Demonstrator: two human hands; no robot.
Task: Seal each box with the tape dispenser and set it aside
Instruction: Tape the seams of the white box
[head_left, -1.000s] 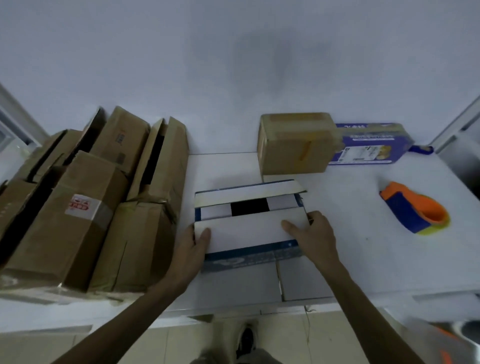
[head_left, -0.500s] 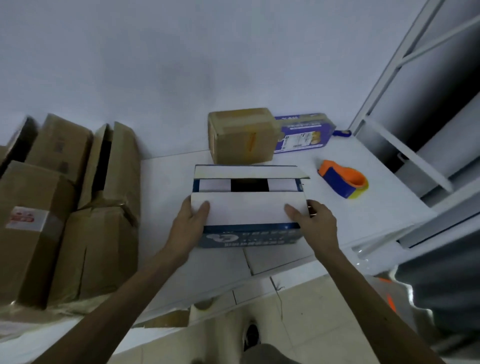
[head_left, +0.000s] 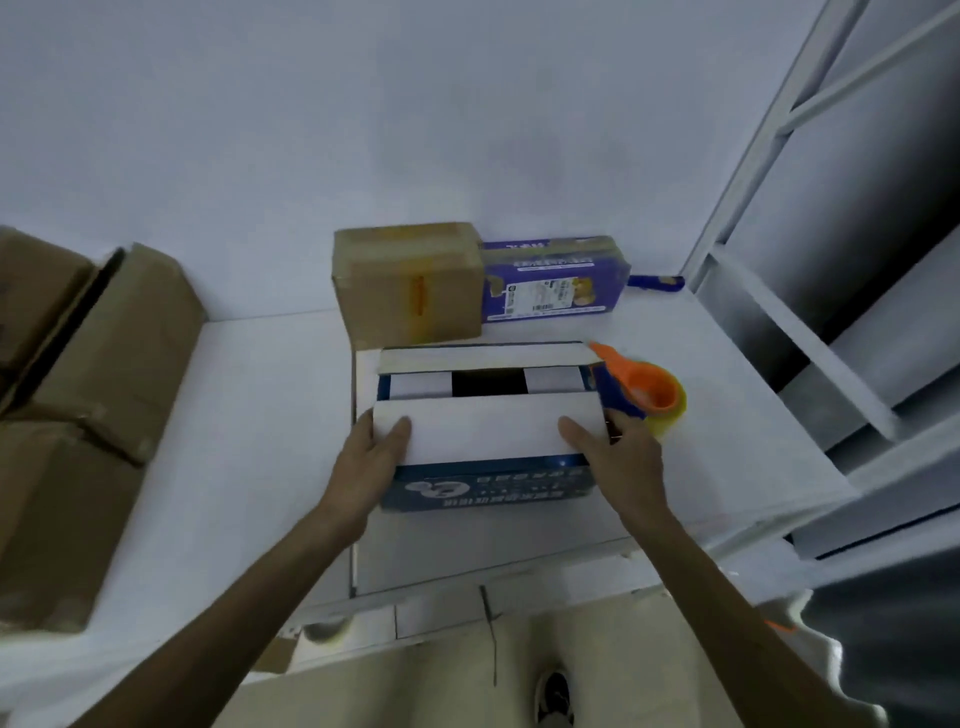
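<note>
A blue and white box (head_left: 485, 428) sits at the middle of the white table (head_left: 270, 415). Its two long white flaps are folded nearly shut, and a dark gap shows between them. My left hand (head_left: 371, 460) grips the box's left end with the thumb on the near flap. My right hand (head_left: 615, 460) grips the right end the same way. The orange and blue tape dispenser (head_left: 641, 392) lies on the table right against the box's right side, just beyond my right hand.
A taped brown box (head_left: 408, 283) and a purple box (head_left: 553, 280) stand behind, against the wall. Several brown cartons (head_left: 88, 395) are piled at the left. A white shelf frame (head_left: 779, 291) rises at the right. The table's front edge is near my arms.
Both hands have slid the blue and white box to the right, until it is next to the tape dispenser. The camera view has swung right, and the carton pile has partly left the frame.
</note>
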